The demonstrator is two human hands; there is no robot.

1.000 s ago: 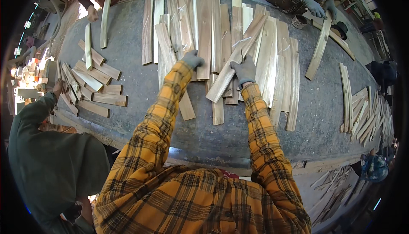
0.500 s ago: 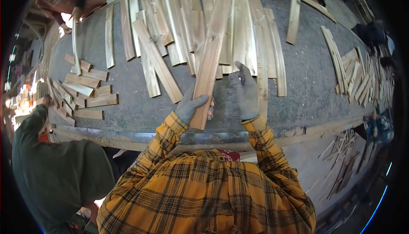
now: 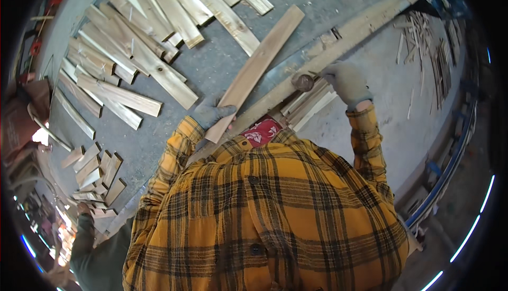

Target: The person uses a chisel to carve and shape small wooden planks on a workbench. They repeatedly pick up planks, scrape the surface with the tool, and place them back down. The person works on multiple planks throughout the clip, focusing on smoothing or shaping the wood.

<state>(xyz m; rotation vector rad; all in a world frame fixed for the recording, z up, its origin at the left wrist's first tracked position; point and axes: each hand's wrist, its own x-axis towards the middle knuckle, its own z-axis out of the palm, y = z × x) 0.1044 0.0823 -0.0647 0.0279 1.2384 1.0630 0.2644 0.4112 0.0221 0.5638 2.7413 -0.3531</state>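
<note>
My left hand [image 3: 210, 114], in a grey glove, grips the near end of a long flat wooden board [image 3: 262, 68]. The board slants up and to the right over the table's front edge. Off the table edge, my gloved right hand [image 3: 346, 83] has its fingers curled. By its fingertips is a round brown object [image 3: 302, 82], its kind unclear; a short dark piece seems to join the two. What the fingers hold, if anything, I cannot make out.
Many long boards [image 3: 159, 74] lie across the grey table [image 3: 222, 52], with short wood pieces [image 3: 98, 172] at the left. A person's green sleeve [image 3: 82, 243] is at lower left. Strips of wood [image 3: 312, 103] lie below the table edge, with thin offcuts [image 3: 423, 42] on the floor.
The view has turned to the right. The left hand still holds the board, now tilted right across the table edge. The right hand has moved from over the table to beyond its front edge.
</note>
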